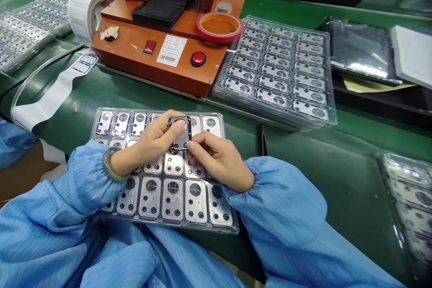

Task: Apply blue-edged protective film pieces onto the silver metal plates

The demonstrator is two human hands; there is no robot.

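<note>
Green conveyor belt (313,171), orange benchtop machine (158,51) behind, stacked clear tray of metal plates (273,72) beside it. Dark-framed metal plate (180,134) held just above a clear tray of plates (168,226), near its middle. Left hand (151,137) thumb and fingers closed on the top edge, right hand (219,162) fingertips pinching the lower edge
</note>
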